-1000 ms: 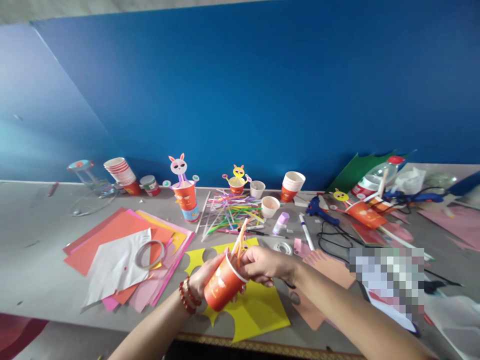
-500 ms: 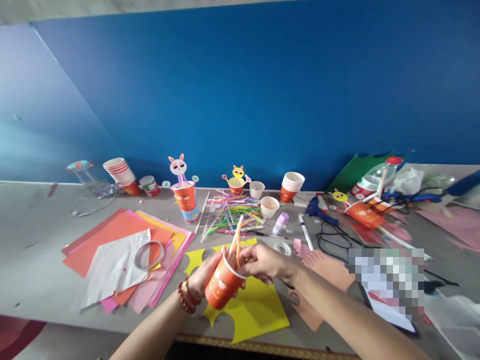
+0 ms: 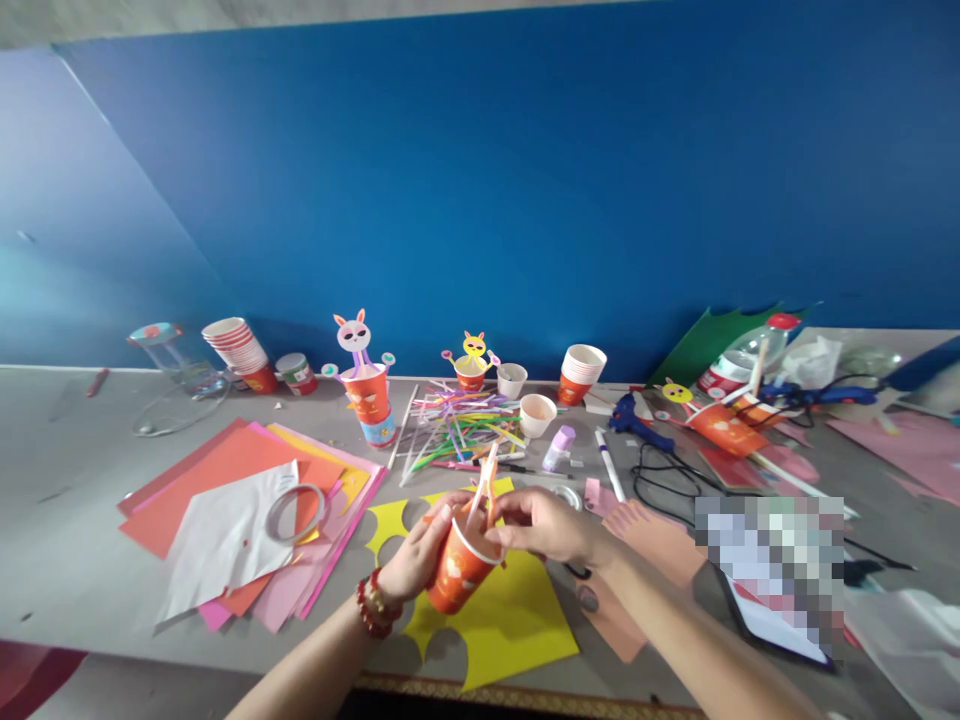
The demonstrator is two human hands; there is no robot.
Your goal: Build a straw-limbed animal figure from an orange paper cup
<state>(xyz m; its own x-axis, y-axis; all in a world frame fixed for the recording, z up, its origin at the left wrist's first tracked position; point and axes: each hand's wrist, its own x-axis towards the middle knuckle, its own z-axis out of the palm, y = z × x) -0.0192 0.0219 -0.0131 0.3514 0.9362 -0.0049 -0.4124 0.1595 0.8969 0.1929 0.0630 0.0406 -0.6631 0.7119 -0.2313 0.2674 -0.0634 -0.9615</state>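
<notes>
My left hand (image 3: 421, 548) is wrapped round an orange-red paper cup (image 3: 456, 572) with a white rim, tilted above the table. A white stick (image 3: 478, 497) and a thin bendy orange strip (image 3: 491, 492) rise out of its mouth. My right hand (image 3: 551, 525) is at the rim, its thumb and fingers closed round the orange strip. Small orange ends show on both sides of the cup. Beneath lies a yellow sheet (image 3: 517, 625) with round cut-outs.
Coloured strips (image 3: 457, 430) lie in a pile behind. A finished animal-face cup (image 3: 366, 395), a cup stack (image 3: 581, 375), a glue gun (image 3: 637, 422) with trailing cable, coloured papers (image 3: 225, 465) with a tape roll (image 3: 295, 513), and a tablet-like device (image 3: 787, 620) stand around.
The cup has moved slightly right and been turned a little in my left hand. My right fingers have come up from inside the cup to its rim.
</notes>
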